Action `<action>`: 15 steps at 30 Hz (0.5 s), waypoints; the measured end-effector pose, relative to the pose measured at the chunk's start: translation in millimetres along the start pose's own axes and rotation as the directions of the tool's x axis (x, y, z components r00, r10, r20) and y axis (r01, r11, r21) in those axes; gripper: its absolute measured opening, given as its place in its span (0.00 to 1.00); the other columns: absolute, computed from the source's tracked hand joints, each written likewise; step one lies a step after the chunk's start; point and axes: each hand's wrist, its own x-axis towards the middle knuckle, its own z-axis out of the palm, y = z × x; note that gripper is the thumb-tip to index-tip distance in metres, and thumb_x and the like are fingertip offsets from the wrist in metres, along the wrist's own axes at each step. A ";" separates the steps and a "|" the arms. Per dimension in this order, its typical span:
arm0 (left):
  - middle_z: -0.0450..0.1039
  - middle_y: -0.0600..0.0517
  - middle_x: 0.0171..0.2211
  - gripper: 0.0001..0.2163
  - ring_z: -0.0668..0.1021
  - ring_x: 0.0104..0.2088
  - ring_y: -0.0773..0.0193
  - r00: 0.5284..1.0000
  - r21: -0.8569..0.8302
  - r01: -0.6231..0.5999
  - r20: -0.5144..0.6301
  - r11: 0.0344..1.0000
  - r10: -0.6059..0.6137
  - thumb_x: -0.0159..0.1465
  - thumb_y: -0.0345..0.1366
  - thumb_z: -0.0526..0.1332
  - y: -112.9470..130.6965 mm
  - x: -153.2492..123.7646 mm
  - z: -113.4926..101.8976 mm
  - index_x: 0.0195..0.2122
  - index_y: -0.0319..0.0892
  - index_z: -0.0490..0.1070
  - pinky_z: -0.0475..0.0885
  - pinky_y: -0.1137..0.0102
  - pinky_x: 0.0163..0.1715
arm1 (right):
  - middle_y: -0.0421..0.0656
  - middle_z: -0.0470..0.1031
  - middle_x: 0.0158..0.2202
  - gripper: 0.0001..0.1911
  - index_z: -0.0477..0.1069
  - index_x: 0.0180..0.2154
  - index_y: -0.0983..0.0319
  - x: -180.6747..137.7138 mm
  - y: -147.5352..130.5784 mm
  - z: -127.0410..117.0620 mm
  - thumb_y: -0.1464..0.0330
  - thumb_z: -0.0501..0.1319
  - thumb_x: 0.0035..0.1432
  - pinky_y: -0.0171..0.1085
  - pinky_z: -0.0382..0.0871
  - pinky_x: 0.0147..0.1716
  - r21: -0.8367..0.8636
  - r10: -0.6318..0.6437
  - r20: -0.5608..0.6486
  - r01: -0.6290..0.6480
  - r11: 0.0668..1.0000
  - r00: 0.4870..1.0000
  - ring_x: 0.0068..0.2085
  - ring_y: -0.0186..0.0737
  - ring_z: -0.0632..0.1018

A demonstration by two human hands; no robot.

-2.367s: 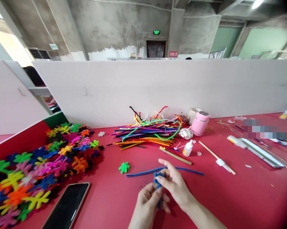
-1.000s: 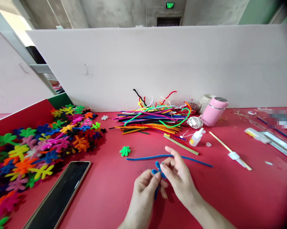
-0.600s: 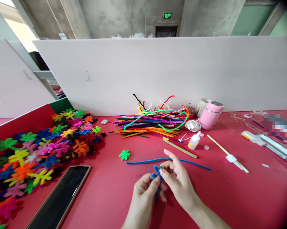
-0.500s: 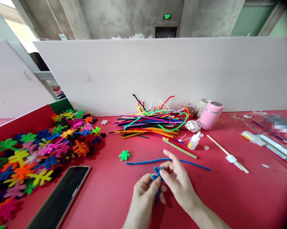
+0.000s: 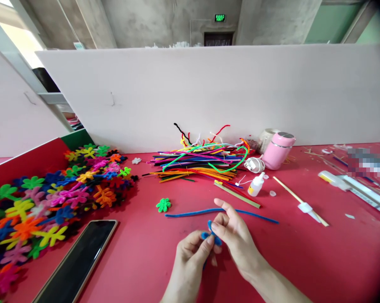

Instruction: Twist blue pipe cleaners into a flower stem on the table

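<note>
In the head view, a small blue fuzzy pipe-cleaner piece bent into loops (image 5: 210, 234) sits between both hands, low over the red worktop (image 5: 303, 261) near its front edge. The left hand (image 5: 188, 263) rises from the bottom edge, thumb and forefinger pinching the piece's lower side. The right hand (image 5: 237, 243) comes in from the right with its wrist angled inward. Its fingertips grip the upper loops and its index finger is raised. A long straight blue pipe cleaner (image 5: 256, 215) lies just beyond the fingers, with a small green pipe-cleaner flower (image 5: 163, 205) near its left end.
</note>
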 end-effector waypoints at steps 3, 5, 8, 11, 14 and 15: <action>0.71 0.52 0.20 0.07 0.67 0.18 0.73 1.000 -0.043 0.022 -0.010 0.999 -0.022 0.54 0.33 0.60 1.4 -0.3 0.8 0.22 0.36 0.71 0.61 0.75 0.22 | 0.33 0.63 0.22 0.24 0.55 0.51 0.59 2.0 0.4 -2.9 0.66 0.58 0.52 0.31 0.63 0.25 -0.078 -0.029 -0.064 0.024 0.997 0.997 0.23 0.30 0.68; 0.71 0.51 0.20 0.07 0.67 0.18 0.73 0.999 -0.086 0.038 -0.022 0.996 -0.040 0.55 0.33 0.59 2.7 -0.9 2.0 0.22 0.36 0.71 0.61 0.75 0.22 | 0.37 0.67 0.25 0.23 0.56 0.51 0.60 2.5 0.8 -5.5 0.64 0.56 0.54 0.35 0.65 0.31 -0.139 -0.048 -0.136 0.028 0.990 0.990 0.28 0.34 0.70; 0.72 0.51 0.21 0.07 0.67 0.18 0.73 0.998 -0.133 0.052 -0.029 0.990 -0.056 0.55 0.33 0.59 3.5 -1.2 3.3 0.22 0.36 0.71 0.61 0.76 0.22 | 0.40 0.70 0.29 0.22 0.57 0.51 0.60 1.8 1.1 -7.9 0.62 0.54 0.55 0.37 0.64 0.36 -0.196 -0.072 -0.184 0.035 0.980 0.980 0.33 0.37 0.71; 0.71 0.51 0.21 0.07 0.67 0.18 0.73 0.998 -0.139 0.051 -0.023 0.989 -0.054 0.55 0.33 0.59 2.0 -0.6 2.9 0.23 0.36 0.71 0.61 0.76 0.22 | 0.39 0.70 0.29 0.23 0.55 0.51 0.60 0.3 1.6 -6.8 0.63 0.55 0.54 0.35 0.64 0.35 -0.210 -0.108 -0.115 0.082 0.974 0.987 0.33 0.36 0.71; 0.71 0.51 0.21 0.07 0.67 0.18 0.73 0.999 -0.101 0.045 -0.009 0.994 -0.046 0.55 0.33 0.59 -0.3 -0.2 1.6 0.23 0.36 0.71 0.61 0.75 0.23 | 0.36 0.67 0.25 0.24 0.55 0.51 0.59 -0.5 3.1 -4.3 0.66 0.57 0.53 0.32 0.65 0.28 -0.172 -0.127 -0.044 0.118 0.978 0.991 0.27 0.32 0.70; 0.71 0.51 0.21 0.07 0.67 0.18 0.72 0.999 -0.082 0.043 0.000 0.996 -0.043 0.55 0.33 0.59 -1.0 -0.2 1.1 0.23 0.36 0.71 0.61 0.74 0.23 | 0.35 0.66 0.24 0.24 0.54 0.51 0.59 -0.4 3.7 -3.7 0.66 0.57 0.53 0.31 0.64 0.25 -0.153 -0.125 -0.036 0.118 0.981 0.991 0.24 0.31 0.69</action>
